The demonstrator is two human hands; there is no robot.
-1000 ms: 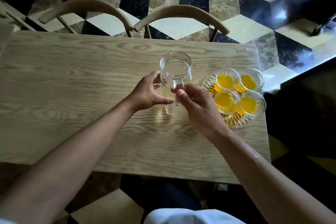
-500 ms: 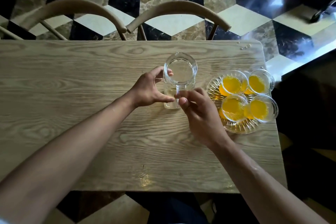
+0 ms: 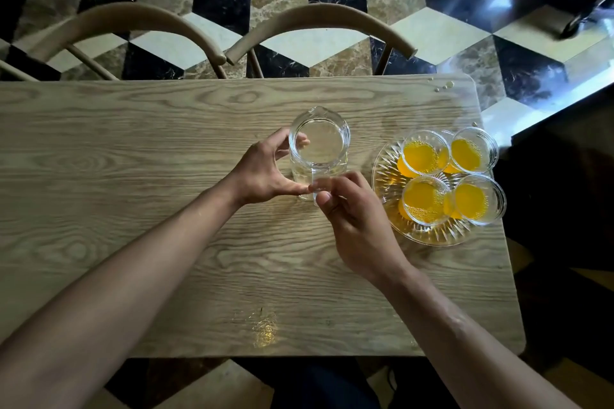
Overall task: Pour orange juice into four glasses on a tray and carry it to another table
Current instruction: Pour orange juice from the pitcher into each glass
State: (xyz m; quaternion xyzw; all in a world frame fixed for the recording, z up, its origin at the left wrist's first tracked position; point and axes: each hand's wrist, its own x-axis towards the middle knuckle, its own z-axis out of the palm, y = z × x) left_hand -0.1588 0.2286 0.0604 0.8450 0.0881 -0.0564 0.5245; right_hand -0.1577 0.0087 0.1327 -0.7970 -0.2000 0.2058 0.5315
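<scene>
- Setting down the emptied glass pitcher (image 3: 319, 149) looks like the step in hand, upright near the middle of the wooden surface (image 3: 133, 176), spout pointing away toward the chairs (image 3: 319, 30).
- Left hand (image 3: 262, 173): curled round the pitcher's left wall, fingertips at the rim, thumb at the base; best loosened only once the base sits flat.
- Right hand (image 3: 352, 219): fingers pinched at the handle on the near side; best released gently, straight back, without tipping the pitcher.
- Worth minding the wet, shiny patch (image 3: 264, 330) near the front edge, in case of slipping.
- Further right: glass tray (image 3: 428, 237) close to the surface's right edge, bearing four glasses (image 3: 422, 199) of orange juice, all filled, packed close together.
- Pouring apparently finished; carrying left to do.
- Next, probably: both hands under opposite rims of the tray, lifted level and slowly, given full glasses and little margin at the edge.
</scene>
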